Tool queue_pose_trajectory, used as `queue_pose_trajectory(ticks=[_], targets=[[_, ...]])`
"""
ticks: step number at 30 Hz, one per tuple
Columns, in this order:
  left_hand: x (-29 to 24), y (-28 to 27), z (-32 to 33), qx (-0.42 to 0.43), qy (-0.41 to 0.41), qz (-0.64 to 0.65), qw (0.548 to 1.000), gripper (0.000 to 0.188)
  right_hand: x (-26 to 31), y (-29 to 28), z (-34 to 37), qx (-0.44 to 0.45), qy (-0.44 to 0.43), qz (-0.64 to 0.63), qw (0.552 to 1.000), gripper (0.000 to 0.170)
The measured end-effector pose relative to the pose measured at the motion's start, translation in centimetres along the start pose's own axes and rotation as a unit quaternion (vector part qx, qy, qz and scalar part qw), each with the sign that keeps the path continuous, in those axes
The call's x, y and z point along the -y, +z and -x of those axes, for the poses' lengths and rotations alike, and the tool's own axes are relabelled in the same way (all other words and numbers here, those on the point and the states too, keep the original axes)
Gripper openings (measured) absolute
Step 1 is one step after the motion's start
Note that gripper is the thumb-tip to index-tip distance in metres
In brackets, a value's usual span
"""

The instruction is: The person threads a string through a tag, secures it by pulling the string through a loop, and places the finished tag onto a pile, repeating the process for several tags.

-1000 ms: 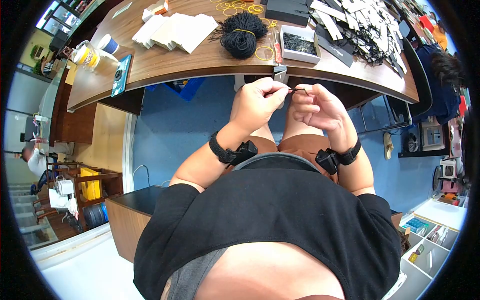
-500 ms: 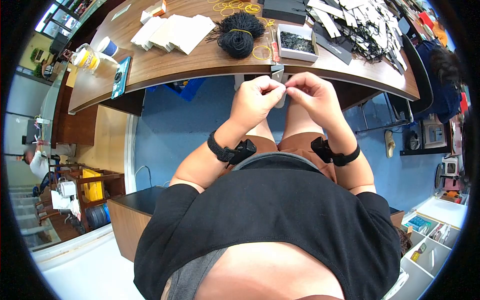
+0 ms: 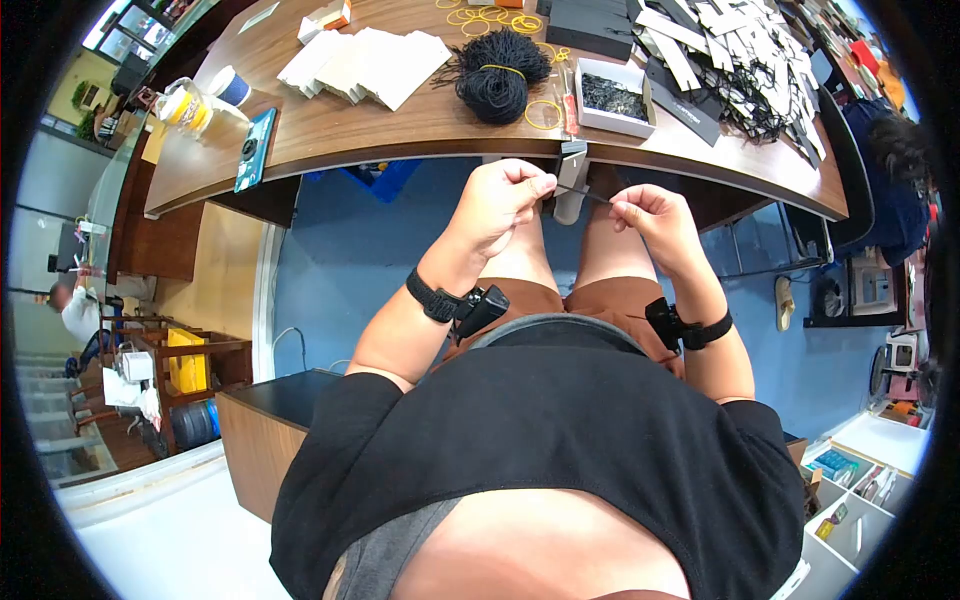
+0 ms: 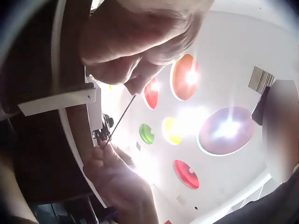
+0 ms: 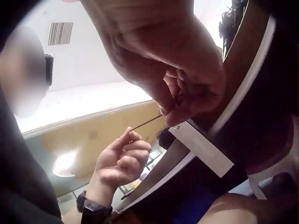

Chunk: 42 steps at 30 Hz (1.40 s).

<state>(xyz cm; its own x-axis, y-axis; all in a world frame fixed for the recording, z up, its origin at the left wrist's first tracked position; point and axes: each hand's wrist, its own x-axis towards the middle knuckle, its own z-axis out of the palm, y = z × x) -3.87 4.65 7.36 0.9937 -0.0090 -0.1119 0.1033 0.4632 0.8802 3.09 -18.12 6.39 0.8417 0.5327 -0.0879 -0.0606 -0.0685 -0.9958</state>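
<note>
A thin black cord (image 3: 585, 193) is stretched between the two hands, over the lap and just in front of the table edge. My left hand (image 3: 495, 208) pinches one end between thumb and fingertips. The other end is pinched by my right hand (image 3: 662, 228), slightly lower in the head view. In the left wrist view the cord (image 4: 121, 119) runs straight from one set of fingertips to the other. The right wrist view also has the cord (image 5: 147, 122) taut, with the right fingers partly hiding its end.
On the table (image 3: 400, 125) lie a black cord bundle (image 3: 497, 80), a white box of small black pieces (image 3: 615, 97), white cards (image 3: 370, 65) and a heap of corded tags (image 3: 730, 60). A flat pale plate (image 5: 203, 149) juts from the table edge near the hands.
The hands came together at the fingertips half a second ago; now they have drawn apart, with the cord stretched straight between them. The head view has shifted slightly.
</note>
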Motion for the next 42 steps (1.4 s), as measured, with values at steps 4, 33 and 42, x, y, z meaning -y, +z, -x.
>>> queue_pose_trajectory(ticks=[4, 33, 42], targets=[[0.0, 0.3, -0.1, 0.006, 0.004, -0.105, 0.994, 0.010, -0.1, -0.3, -0.1, 0.018, -0.030, 0.211, 0.977, 0.014], [2.2, -0.1, -4.2, -0.112, 0.231, -0.557, 0.790, 0.017, -3.3, 3.6, -5.6, -0.142, -0.015, -0.038, 0.989, 0.013], [6.0, -0.3, -4.8, -0.111, 0.221, -0.373, 0.894, 0.016, -4.9, 3.8, -4.6, 0.000, 0.214, -0.125, 0.969, 0.010]])
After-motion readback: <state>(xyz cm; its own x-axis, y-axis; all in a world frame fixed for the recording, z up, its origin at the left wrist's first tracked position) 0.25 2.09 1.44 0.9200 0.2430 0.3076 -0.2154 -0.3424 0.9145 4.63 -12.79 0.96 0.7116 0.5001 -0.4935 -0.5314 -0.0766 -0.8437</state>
